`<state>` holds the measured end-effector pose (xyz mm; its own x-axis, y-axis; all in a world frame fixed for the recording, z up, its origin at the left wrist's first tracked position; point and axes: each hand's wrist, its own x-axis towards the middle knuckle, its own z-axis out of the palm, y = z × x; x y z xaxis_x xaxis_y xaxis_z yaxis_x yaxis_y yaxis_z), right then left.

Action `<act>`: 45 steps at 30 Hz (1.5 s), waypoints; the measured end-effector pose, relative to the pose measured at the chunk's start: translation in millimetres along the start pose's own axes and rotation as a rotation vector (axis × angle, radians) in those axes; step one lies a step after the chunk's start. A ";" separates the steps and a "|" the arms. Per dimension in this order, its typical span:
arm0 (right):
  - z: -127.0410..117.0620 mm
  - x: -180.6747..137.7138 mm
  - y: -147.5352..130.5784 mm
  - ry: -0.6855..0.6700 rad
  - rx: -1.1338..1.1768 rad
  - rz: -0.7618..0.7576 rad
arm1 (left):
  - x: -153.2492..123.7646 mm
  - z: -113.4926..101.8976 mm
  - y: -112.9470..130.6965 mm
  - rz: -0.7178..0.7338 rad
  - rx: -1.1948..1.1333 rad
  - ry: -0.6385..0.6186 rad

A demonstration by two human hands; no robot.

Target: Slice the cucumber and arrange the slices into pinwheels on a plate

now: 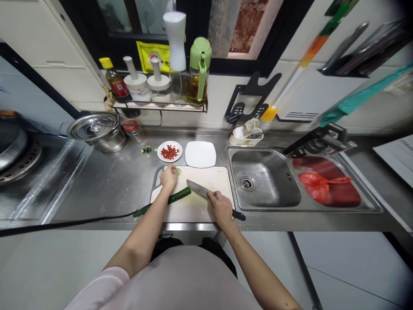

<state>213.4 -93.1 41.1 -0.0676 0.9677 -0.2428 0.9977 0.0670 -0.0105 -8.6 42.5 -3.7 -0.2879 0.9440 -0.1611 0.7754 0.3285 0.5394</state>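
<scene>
A white cutting board (206,202) lies on the steel counter in front of me. A long green cucumber (176,197) rests across its left side. My right hand (221,208) grips the black handle of a knife (198,188) whose blade points at the cucumber's cut end. My left hand (169,176) is closed at the board's far left corner, fingers pinched on some green cucumber slices (178,171).
A small plate of chopped red chili (169,151) and an empty white square plate (200,154) sit behind the board. Loose cucumber slices (146,150) lie near a lidded pot (97,131). A double sink (267,181) on the right holds a red bag (318,185).
</scene>
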 end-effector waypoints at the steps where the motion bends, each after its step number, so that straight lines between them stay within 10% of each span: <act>1: 0.7 0.0 0.0 0.001 0.002 0.003 | 0.5 0.7 -0.2 0.007 0.007 0.005; 37: 4.6 2.7 -1.0 0.028 0.108 0.066 | -12.6 -9.2 -5.8 0.061 0.002 0.076; 45: 5.1 8.2 -5.7 0.005 0.155 0.112 | -50.5 -13.8 -22.5 0.441 -0.104 -0.030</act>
<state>207.1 -86.8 34.3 0.0447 0.9681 -0.2464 0.9879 -0.0795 -0.1331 -19.2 -13.0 3.8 0.0754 0.9940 0.0796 0.7591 -0.1090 0.6418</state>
